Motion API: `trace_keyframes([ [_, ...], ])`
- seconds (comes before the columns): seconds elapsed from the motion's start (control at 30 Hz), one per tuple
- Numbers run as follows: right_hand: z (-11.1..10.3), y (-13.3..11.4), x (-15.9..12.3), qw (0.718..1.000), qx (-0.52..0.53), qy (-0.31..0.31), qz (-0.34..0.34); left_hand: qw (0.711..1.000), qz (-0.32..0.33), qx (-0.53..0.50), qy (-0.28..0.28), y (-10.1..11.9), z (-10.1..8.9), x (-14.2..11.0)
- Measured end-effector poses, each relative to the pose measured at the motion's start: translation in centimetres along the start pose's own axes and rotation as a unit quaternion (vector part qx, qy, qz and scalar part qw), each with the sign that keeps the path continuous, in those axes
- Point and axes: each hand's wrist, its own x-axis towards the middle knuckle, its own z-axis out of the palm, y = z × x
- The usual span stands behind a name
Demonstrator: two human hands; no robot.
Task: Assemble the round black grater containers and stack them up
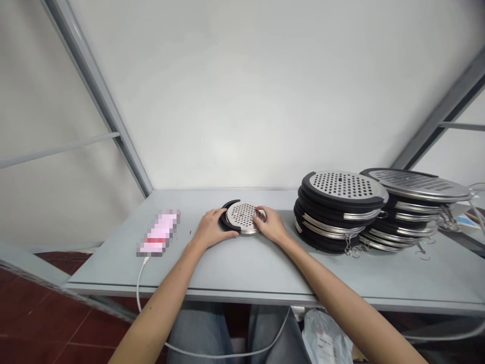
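Observation:
A small round perforated metal disc (pixel 243 214) with a black edge band (pixel 224 218) along its left side lies on the grey tabletop in front of me. My left hand (pixel 211 228) grips the black band from the left, its thumb along the near edge and its fingers at the far side. From the right, my right hand (pixel 271 225) holds the metal rim, with its thumb over the top surface. Whether more than one disc is stacked here I cannot tell.
To the right stands a stack of larger perforated discs with black edges (pixel 341 185), wire clips hanging at its side. Another, wider stack (pixel 420 184) is behind it. A phone (pixel 161 232) with a white cable (pixel 139 283) lies at left. Below the table is a plastic bag (pixel 326 336).

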Motion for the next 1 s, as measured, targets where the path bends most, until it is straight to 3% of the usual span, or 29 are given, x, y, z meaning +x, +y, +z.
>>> trace_keyframes([
  [0.07, 0.1, -0.2, -0.2, 0.998, -0.045, -0.006, -0.035, 1.0, -0.005, 0.008, 0.005, 0.0, 0.0, 0.0],
  [0.23, -0.1, -0.1, -0.3, 0.995, -0.092, -0.019, -0.041, 1.0, 0.004, 0.012, -0.012, -0.6, -0.2, 0.1],
  [0.53, -1.5, 2.3, 0.0, 0.981, -0.053, -0.14, -0.121, 1.0, -0.001, -0.011, -0.023, -0.7, 0.0, 0.0],
  [1.0, -1.1, 2.7, 0.2, 0.974, 0.043, -0.164, -0.153, 0.998, -0.003, -0.059, -0.012, 0.0, -0.2, -0.3],
])
